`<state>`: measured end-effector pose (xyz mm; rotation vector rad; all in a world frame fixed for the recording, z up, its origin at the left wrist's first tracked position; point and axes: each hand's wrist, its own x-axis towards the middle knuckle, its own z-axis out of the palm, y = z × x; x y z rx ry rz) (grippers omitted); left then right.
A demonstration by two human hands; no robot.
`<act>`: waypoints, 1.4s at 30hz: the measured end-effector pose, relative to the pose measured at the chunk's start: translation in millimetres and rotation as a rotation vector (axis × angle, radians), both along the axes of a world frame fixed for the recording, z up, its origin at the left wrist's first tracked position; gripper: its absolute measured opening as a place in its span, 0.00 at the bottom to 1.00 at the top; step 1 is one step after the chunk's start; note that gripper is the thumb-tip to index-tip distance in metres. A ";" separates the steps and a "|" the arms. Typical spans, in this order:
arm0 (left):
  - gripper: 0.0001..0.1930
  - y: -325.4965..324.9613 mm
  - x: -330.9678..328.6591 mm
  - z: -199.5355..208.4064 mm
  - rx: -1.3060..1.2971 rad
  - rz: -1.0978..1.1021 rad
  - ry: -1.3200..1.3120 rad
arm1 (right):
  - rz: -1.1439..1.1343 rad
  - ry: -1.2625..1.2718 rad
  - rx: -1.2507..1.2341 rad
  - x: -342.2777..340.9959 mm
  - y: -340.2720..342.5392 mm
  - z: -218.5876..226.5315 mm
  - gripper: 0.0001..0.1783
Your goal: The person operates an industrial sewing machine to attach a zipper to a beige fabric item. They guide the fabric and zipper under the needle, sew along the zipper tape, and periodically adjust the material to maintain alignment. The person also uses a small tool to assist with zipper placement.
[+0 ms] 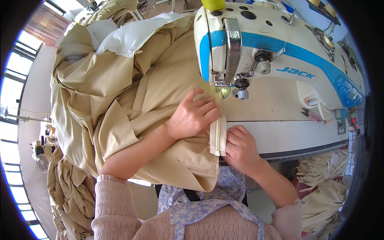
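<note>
A cream zipper (218, 134) runs along the edge of a tan garment (168, 88), its upper end under the needle area of a white and blue sewing machine (272, 44). My left hand (195, 114) lies on the cloth with fingers bent, their tips against the zipper tape just below the presser area. By the zipper's lower end, my right hand (242, 150) is closed at the tape and garment edge. Its fingertips are partly hidden, and the pinch looks to be on the zipper. The bulk of the garment, with white lining (134, 34), is heaped to the left.
Small scissors with pink handles (313, 115) lie under the machine arm at the right. A dark ruler strip (304, 153) edges the table front. Piles of tan cloth (72, 196) hang at the lower left, with more cloth (324, 200) at the lower right.
</note>
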<state>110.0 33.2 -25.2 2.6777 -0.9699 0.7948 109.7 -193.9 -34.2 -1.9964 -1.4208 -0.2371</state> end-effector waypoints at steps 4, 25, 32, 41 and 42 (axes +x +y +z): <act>0.15 -3.3 -17.0 6.0 0.057 -0.029 0.049 | 0.142 -0.014 0.066 -14.8 -6.3 -5.6 0.14; 0.15 -16.1 -49.4 18.1 0.059 0.008 0.158 | 0.283 0.181 0.160 -29.5 -24.7 -14.4 0.18; 0.09 -9.0 -42.0 9.0 0.047 -0.015 0.131 | 0.248 0.170 0.110 -27.2 -21.7 -10.3 0.16; 0.20 10.5 -14.8 10.6 0.129 -0.033 0.094 | 0.150 0.035 0.079 -17.8 -7.1 -1.0 0.13; 0.21 11.0 -17.1 11.0 0.115 -0.058 0.122 | 0.158 0.012 0.081 -19.8 -8.7 -1.7 0.13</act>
